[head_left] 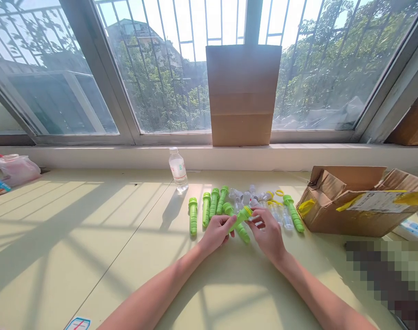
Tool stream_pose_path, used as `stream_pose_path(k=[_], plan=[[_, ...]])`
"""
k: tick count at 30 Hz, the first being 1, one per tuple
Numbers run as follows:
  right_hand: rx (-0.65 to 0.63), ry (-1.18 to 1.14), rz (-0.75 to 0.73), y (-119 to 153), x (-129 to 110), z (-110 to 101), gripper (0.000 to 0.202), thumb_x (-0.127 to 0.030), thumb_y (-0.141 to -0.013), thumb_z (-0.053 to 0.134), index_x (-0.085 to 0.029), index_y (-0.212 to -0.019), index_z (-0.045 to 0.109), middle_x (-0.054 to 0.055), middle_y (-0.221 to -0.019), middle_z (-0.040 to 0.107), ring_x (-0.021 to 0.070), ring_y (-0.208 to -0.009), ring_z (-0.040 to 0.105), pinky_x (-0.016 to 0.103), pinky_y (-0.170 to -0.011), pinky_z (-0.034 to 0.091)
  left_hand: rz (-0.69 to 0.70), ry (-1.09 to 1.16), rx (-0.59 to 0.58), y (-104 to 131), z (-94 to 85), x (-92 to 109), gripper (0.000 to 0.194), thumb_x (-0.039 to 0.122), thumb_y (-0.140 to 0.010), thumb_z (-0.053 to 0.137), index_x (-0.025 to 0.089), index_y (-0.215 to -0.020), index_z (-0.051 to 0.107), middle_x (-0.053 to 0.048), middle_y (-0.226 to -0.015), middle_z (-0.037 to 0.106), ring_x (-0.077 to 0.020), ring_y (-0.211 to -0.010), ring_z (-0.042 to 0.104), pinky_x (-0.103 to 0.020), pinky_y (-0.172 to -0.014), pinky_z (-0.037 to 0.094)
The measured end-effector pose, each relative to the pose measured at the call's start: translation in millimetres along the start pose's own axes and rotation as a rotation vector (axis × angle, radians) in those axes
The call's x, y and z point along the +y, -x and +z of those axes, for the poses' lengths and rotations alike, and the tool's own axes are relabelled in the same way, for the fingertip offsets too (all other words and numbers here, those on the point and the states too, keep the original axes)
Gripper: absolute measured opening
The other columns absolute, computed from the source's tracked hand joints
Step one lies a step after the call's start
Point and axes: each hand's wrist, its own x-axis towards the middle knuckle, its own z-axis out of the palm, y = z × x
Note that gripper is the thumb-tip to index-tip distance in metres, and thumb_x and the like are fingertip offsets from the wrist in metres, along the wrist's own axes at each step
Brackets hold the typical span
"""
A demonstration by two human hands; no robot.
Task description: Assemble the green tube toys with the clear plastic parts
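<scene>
As forearms [160,287] converge, left hand [215,233] grips green tube [242,217], right hand [269,234] pinches yellow ring [248,211].

Clock centred on held tube [241,217], between left hand [215,233] and right hand [269,234]; 12 toward window [167,82]. Cardboard panel [243,96] at 12, before the window. Four tubes [214,201] on table [74,261], 9 to 11. Bottle [179,172] beyond them, 10. Vials [287,219], 1 to 3. Carton [353,220] at 3, lone tube [293,214] just beside it.

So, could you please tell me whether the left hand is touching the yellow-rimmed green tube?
Touching: the head view shows the left hand gripping the green tube, its thumb against the side.
</scene>
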Motion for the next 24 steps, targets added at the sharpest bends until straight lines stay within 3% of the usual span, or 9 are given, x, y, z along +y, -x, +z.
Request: stream_pose_path(k=[10, 19, 24], plan=[[-0.023, -0.004, 0.024, -0.7, -3.2, -0.1, 0.02, -0.04, -0.088, 0.062, -0.023, -0.095, 0.056, 0.009, -0.11, 0.067, 0.0148, -0.062, 0.066, 0.03, -0.049, 0.057, -0.064, 0.012, -0.032, -0.5, -1.0, 1.3, 0.059, 0.072, -0.083, 0.052, 0.017, -0.059, 0.055, 0.001, -0.054, 0.052, -0.0059, -0.034, 0.036, -0.023, -0.035, 0.02], [-0.119, 0.028, -0.023, -1.9, -1.8, -2.9, 0.016, -0.028, -0.089, 0.055, -0.023, -0.104, 0.051, 0.009, -0.113, 0.064, 0.0137, -0.064, 0.067, 0.028, -0.05, 0.056, -0.084, 0.056, -0.071, -1.4, -5.5, 2.0, 0.056, 0.071, -0.078, 0.058, 0.017, -0.066, 0.059, -0.001, -0.06, 0.058, -0.0053, -0.035, 0.037, -0.022, -0.033, 0.023], [-0.061, 0.078, -0.033, -0.4, -1.0, -2.0, 0.008, -0.026, -0.091, 0.051, -0.023, -0.099, 0.051, 0.009, -0.114, 0.066, 0.0149, -0.068, 0.068, 0.029, -0.054, 0.057, -0.077, 0.0, -0.101, 2.2, -3.2, 5.5, 0.054, 0.069, -0.076, 0.063, 0.018, -0.06, 0.056, 0.002, -0.053, 0.051, -0.0059, -0.035, 0.037, -0.022, -0.035, 0.026]])
